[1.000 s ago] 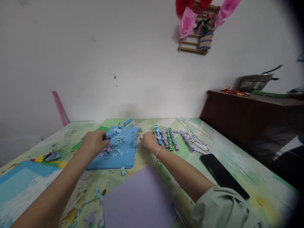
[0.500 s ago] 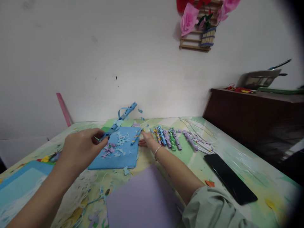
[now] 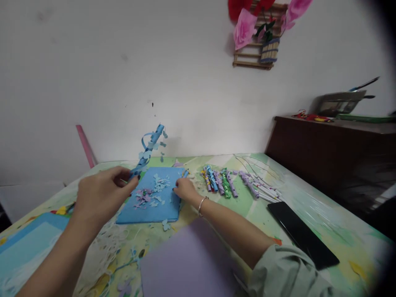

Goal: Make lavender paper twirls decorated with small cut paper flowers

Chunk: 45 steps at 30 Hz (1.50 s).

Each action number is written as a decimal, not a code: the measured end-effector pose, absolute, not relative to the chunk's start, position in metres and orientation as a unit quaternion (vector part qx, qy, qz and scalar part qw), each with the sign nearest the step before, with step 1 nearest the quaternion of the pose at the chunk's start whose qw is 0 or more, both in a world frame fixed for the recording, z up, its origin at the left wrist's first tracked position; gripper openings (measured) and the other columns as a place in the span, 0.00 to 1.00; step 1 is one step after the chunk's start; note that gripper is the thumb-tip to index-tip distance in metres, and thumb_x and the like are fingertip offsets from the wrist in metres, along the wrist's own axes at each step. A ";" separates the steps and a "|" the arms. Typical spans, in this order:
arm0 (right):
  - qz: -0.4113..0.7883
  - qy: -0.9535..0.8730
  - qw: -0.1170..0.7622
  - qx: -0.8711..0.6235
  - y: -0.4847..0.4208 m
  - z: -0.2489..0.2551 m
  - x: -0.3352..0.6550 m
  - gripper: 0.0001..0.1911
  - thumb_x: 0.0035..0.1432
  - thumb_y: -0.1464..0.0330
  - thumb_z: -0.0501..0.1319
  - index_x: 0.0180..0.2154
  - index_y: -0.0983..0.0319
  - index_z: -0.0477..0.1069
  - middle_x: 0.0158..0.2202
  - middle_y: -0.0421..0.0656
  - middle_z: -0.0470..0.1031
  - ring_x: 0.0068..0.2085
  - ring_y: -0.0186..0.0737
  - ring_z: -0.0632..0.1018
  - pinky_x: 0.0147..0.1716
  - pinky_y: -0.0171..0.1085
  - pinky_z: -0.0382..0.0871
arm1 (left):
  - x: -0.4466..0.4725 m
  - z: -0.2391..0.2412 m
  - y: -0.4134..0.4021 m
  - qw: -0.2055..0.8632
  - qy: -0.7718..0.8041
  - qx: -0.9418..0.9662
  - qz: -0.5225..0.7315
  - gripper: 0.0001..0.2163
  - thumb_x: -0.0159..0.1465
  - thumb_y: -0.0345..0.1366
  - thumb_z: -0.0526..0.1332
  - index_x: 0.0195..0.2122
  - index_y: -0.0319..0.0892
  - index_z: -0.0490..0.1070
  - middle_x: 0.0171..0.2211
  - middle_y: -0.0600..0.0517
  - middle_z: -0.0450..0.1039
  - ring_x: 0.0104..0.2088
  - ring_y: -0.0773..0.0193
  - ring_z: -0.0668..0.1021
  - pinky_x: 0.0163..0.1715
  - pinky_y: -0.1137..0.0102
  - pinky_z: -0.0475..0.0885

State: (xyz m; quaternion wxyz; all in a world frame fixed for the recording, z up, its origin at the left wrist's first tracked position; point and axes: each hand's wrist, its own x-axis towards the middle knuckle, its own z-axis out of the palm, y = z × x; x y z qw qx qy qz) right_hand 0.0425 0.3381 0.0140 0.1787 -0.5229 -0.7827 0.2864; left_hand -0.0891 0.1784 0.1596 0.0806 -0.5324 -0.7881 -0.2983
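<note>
My left hand [image 3: 107, 190] is closed, thumb against fingers, around the lower end of a blue paper tube [image 3: 155, 138]. The tube is raised and tilted, with pale blue paper cutouts and a looping strip hanging from it. My right hand [image 3: 185, 190] is closed at the right edge of a blue paper stack [image 3: 167, 215]. Past its knuckles shows the end of a smaller blue paper roll [image 3: 185, 173] with yellow bits; the rest is hidden by the hand. Pale blue cutouts [image 3: 161, 182] and purple cutouts [image 3: 144, 197] lie scattered on the stack.
Decorated paper tubes [image 3: 219, 183] lie in a row right of my right hand, with white sticks [image 3: 266, 190] beyond. A black phone [image 3: 301, 235] lies at right. Purple paper [image 3: 188, 264] is in front, light blue sheets [image 3: 27, 247] at left. A dark cabinet [image 3: 321, 152] stands right.
The tube in my left hand has swung left and more upright. My right hand has moved slightly left and closed over the small blue roll that lay at the stack's edge.
</note>
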 end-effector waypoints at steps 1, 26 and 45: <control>0.301 -0.774 0.183 -0.527 0.338 0.016 0.051 0.16 0.63 0.64 0.60 0.50 0.64 0.68 0.51 0.47 0.70 0.49 0.45 0.74 0.47 0.49 0.71 | -0.089 0.157 0.182 0.073 -0.787 -0.535 -0.298 0.09 0.54 0.42 0.58 0.30 0.44 0.73 0.25 0.52 0.77 0.33 0.53 0.79 0.34 0.65 0.67; 0.580 -0.564 0.466 -0.358 0.170 0.103 0.246 0.16 0.43 0.73 0.66 0.34 0.60 0.63 0.28 0.36 0.72 0.29 0.33 0.74 0.30 0.34 0.68 | 0.004 0.029 0.303 -0.187 -0.719 -0.635 -0.212 0.14 0.65 0.39 0.60 0.50 0.40 0.69 0.48 0.46 0.71 0.45 0.57 0.76 0.43 0.59 0.74; 0.481 -0.660 0.472 -0.333 0.097 0.126 0.226 0.10 0.48 0.72 0.63 0.33 0.60 0.63 0.31 0.38 0.70 0.33 0.34 0.72 0.31 0.34 0.65 | 0.047 0.146 0.132 -0.487 -0.279 -0.635 -0.531 0.16 0.55 0.46 0.68 0.39 0.40 0.75 0.37 0.47 0.78 0.39 0.58 0.79 0.41 0.67 0.73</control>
